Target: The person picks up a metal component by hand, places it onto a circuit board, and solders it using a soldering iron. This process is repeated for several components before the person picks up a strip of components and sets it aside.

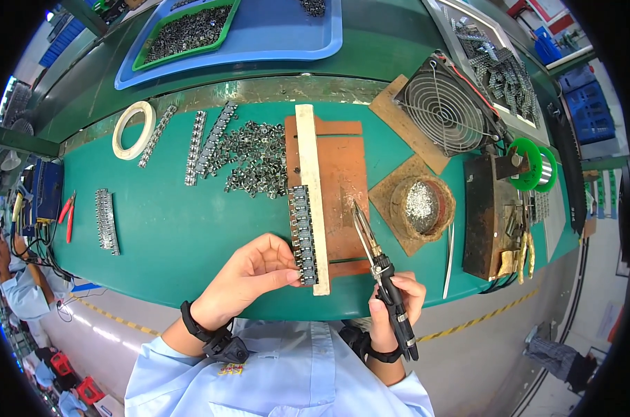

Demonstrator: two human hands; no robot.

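My right hand [381, 326] is wrapped round the black handle of a soldering iron [391, 292]. Its pointed metal tip, with a thin tube alongside, sits over the brown board [343, 170]. A pale straight bar [307, 153] lies lengthwise across the board's left part. Against that bar's left edge stands a row of small black components [301, 226] with metal parts. The thumb and fingers of my left hand [256, 271] close on the row's near end. Left of the board spreads a heap of loose small metal parts [256, 156].
Behind the board are a blue tray [287, 48] with a green tray [145, 59] of parts. At right stand a fan [443, 111], a round solder-flecked pot [423, 205], a solder spool [527, 163] and a metal box [482, 222]. Red-handled pliers [68, 215] and a tape roll [120, 142] lie left.
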